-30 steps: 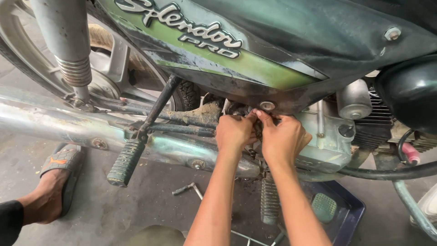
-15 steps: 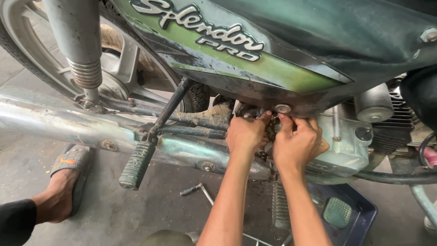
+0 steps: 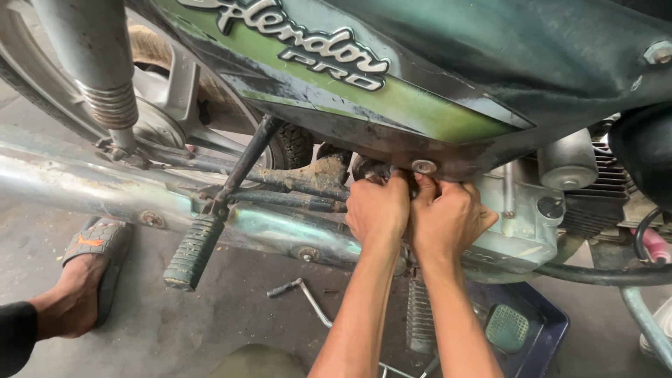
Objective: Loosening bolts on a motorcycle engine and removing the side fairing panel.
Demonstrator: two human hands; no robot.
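Since the earlier view we have leaned closer, and our hands sit a little lower in the picture, still pressed together under the green side panel (image 3: 420,112). From the left: a sandalled foot (image 3: 87,276) on the floor, the ribbed footpeg (image 3: 190,252), then our left hand (image 3: 378,210), grip curled at the panel's lower edge, and our right hand (image 3: 448,217), fingers pinched just beneath the round grommet (image 3: 423,166); what they grasp is hidden. The engine casing (image 3: 521,224) follows.
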